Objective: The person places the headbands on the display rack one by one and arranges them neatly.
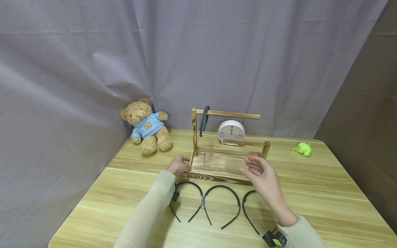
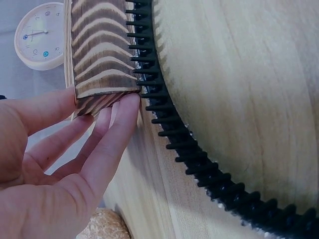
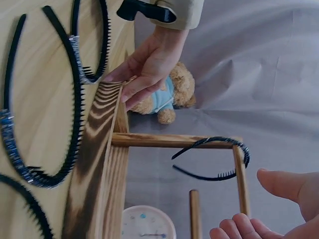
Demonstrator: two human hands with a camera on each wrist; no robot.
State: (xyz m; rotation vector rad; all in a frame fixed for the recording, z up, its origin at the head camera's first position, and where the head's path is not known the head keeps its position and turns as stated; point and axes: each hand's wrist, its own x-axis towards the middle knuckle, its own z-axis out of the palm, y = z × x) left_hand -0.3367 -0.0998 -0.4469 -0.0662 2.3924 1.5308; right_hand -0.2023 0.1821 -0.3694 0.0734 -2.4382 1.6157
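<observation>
Three headbands lay unhung; your left hand gripped the rack, right hand open, empty. Judged next: pick one.

The left hand grips the front-left corner of the wooden rack, while the right hand hovers loosely open, empty, above the rack's front-right corner.

Wooden table (grey curtain behind).
</observation>
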